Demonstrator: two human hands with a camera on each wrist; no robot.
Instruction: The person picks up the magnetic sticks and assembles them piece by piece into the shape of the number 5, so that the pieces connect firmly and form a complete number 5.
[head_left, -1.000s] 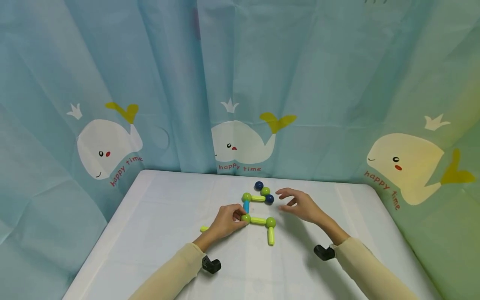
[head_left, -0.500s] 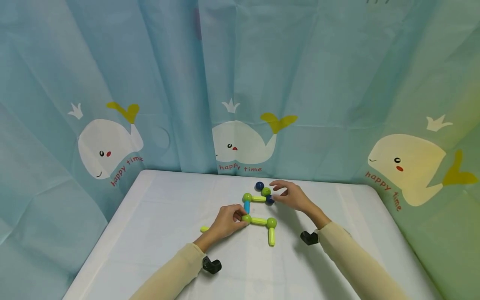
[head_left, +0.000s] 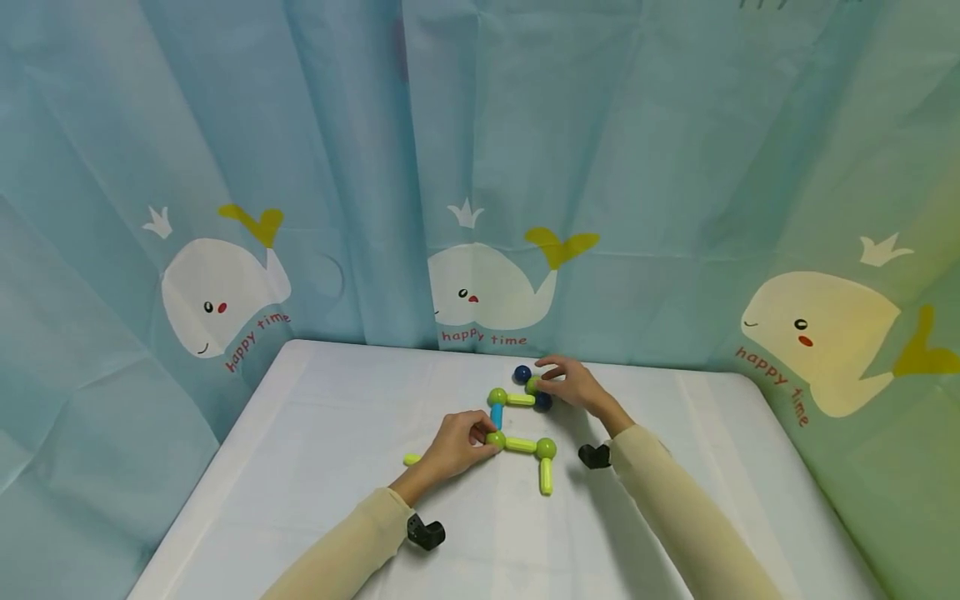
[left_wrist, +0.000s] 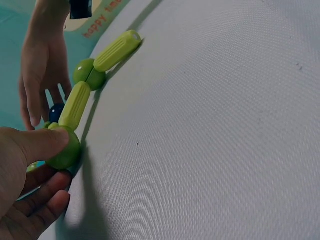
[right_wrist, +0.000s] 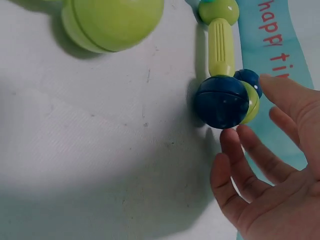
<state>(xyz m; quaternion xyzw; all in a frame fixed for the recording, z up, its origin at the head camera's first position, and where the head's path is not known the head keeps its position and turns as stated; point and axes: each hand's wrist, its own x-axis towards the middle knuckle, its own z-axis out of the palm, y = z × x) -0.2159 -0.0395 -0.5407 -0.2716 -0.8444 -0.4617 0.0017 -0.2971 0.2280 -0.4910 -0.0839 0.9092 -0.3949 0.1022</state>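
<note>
In the head view my left hand (head_left: 459, 443) pinches a green ball (head_left: 496, 440) at the near-left corner of a ball-and-stick shape. From that ball a yellow-green stick (head_left: 521, 445) runs right to another green ball (head_left: 546, 448), which bears a second stick (head_left: 547, 477) pointing toward me. A blue stick (head_left: 497, 416) leads back to a far green ball (head_left: 497, 397). My right hand (head_left: 577, 389) reaches over the back-right balls, its relaxed fingers beside a green ball (right_wrist: 252, 102) and a dark blue ball (right_wrist: 221, 102). Contact there cannot be told.
Another dark blue ball (head_left: 522, 374) lies at the back of the group. A loose yellow-green stick (head_left: 411, 459) pokes out behind my left wrist. The white table (head_left: 300, 467) ends at a whale-patterned curtain (head_left: 645, 192).
My right hand has moved left and slightly back, from beside the dark blue ball to over the green ball behind it. My left hand keeps its pinch in the same place.
</note>
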